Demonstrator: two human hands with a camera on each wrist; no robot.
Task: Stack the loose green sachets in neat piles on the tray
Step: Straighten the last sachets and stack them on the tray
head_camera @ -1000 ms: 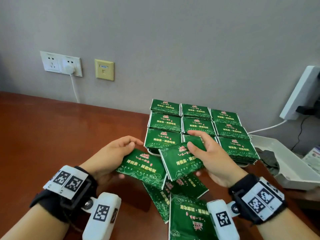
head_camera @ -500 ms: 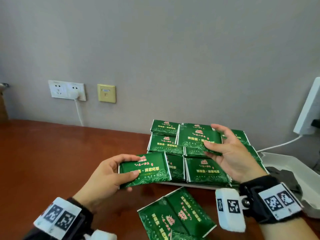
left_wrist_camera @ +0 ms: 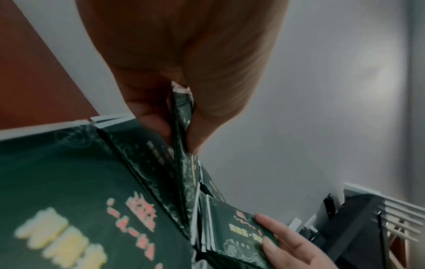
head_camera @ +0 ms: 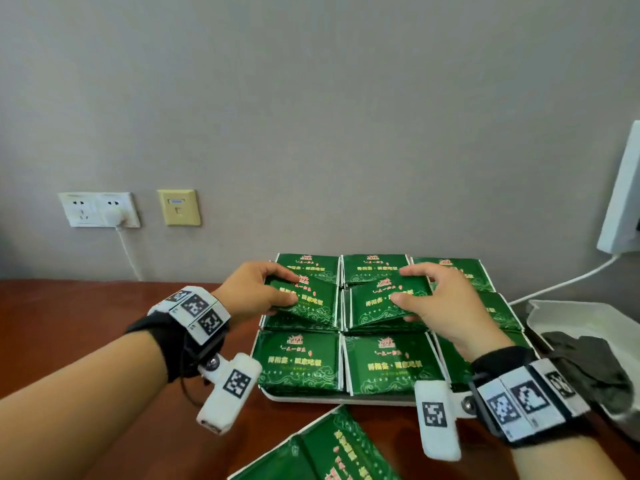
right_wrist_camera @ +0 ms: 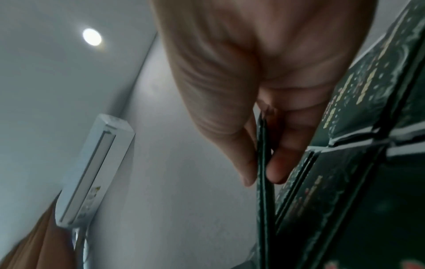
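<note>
Each hand pinches one sachet: left hand [head_camera: 254, 292] and right hand [head_camera: 446, 306], tilted over the middle piles [head_camera: 381, 365]. Dropped crooked, they could slide off.

The head view looked down over both wrists. Each wrist view looked along its palm, close behind the fingertips, sharing the green sachets [head_camera: 388, 299] beyond.

Black wrist straps [head_camera: 162, 344] with white square-coded marker plates [head_camera: 194, 311] and white camera pods [head_camera: 230, 393].
</note>
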